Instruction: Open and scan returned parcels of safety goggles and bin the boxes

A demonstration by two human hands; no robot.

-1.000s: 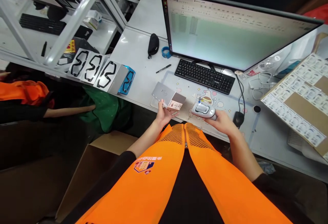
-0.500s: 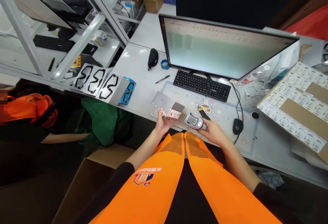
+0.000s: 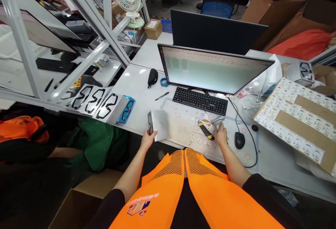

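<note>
1. Box (image 3: 160, 126), smooth and grey, is sitting near the front edge of the bench (image 3: 138, 82), the left hand (image 3: 148, 139) clasping its lower-left edge.
2. Its walls are likely feeling light, stiff and slightly slick; opposite edges are offering the safest hold.
3. Right hand (image 3: 221, 134) is curling around a partly hidden grey device (image 3: 217, 124); a yellow-black cutter (image 3: 206, 131) is lying in the way between.

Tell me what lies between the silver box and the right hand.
In the head view, a black-and-yellow tool lies there on the printed mat, nearer the right hand than the silver box.
</note>
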